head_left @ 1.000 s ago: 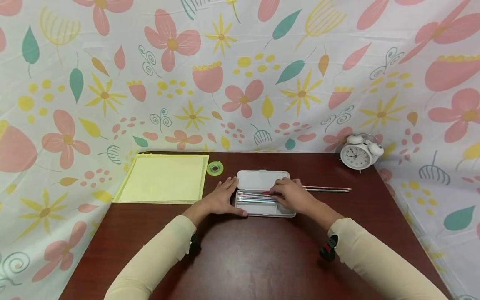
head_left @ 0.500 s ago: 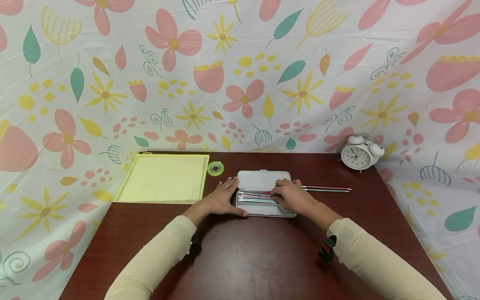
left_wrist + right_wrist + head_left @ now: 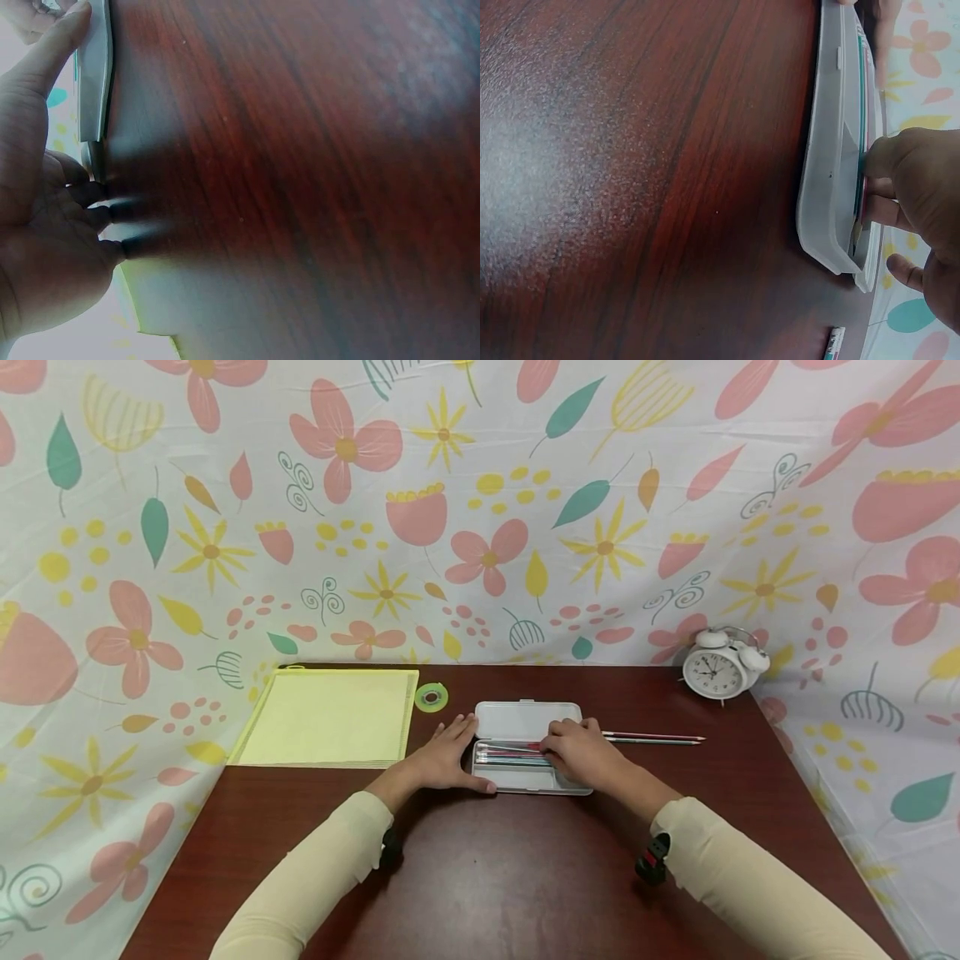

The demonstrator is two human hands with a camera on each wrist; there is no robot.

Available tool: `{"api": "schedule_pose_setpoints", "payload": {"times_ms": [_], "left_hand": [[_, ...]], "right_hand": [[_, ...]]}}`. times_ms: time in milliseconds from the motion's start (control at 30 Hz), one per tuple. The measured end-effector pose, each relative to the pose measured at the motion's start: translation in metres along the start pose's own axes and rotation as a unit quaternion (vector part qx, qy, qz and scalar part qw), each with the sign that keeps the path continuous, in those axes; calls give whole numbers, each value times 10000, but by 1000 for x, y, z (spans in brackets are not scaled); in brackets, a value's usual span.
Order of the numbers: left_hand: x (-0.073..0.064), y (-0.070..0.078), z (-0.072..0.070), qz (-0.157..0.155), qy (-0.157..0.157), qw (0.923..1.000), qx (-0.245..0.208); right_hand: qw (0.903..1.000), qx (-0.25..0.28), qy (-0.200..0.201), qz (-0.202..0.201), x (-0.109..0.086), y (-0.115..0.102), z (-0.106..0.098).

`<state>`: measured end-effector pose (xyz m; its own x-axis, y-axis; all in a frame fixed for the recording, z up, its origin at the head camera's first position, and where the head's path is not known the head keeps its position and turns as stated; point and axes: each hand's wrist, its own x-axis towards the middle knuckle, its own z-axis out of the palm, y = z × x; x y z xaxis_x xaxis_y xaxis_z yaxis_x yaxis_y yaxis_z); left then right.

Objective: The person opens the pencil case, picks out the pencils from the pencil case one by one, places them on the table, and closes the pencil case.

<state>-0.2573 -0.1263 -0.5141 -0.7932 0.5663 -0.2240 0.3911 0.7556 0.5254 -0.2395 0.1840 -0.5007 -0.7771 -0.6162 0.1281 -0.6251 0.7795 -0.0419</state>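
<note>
A white pencil case (image 3: 528, 779) lies with its lid (image 3: 527, 720) tipped back on the brown table. Several striped pencils (image 3: 513, 756) lie in its rear part, also seen as green and pink pencils (image 3: 862, 112) in the right wrist view. My left hand (image 3: 442, 758) rests at the case's left end, fingers spread, thumb at the front corner (image 3: 94, 82). With its thumb and fingers, my right hand (image 3: 585, 750) pinches pencils near the right end inside the case; how many is hidden. In the right wrist view that hand (image 3: 930, 187) reaches over the back edge.
Two loose pencils (image 3: 652, 739) lie right of the case, partly behind my right hand. A yellow-edged folder (image 3: 326, 718) lies at the left, with a green tape roll (image 3: 431, 697) beside it. A white alarm clock (image 3: 720, 668) stands at the back right before a flowered cloth (image 3: 487, 485).
The right hand's fingers shift slightly among the pencils, and the pencils in the case have moved a little. My left hand stays in place.
</note>
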Motion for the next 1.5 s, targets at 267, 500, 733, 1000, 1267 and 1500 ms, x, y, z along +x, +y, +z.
{"api": "schedule_pose_setpoints", "payload": {"times_ms": [267, 500, 733, 1000, 1267, 1500], "left_hand": [[0, 1, 0, -8, 15, 9998, 205], [1, 1, -1, -24, 31, 9999, 149], [0, 1, -2, -7, 44, 9998, 171], [2, -1, -1, -7, 44, 9998, 172], [2, -2, 0, 13, 28, 10000, 29], [0, 1, -2, -27, 30, 9997, 227]], "right_hand": [[9999, 138, 66, 6, 2, 1, 2], [9995, 196, 186, -139, 4, 1, -2], [9987, 408, 296, -5, 9, 3, 3], [9977, 568, 363, -110, 21, -7, 6], [9980, 609, 141, -87, 36, -20, 6], [9984, 539, 130, -143, 40, -24, 1]]}}
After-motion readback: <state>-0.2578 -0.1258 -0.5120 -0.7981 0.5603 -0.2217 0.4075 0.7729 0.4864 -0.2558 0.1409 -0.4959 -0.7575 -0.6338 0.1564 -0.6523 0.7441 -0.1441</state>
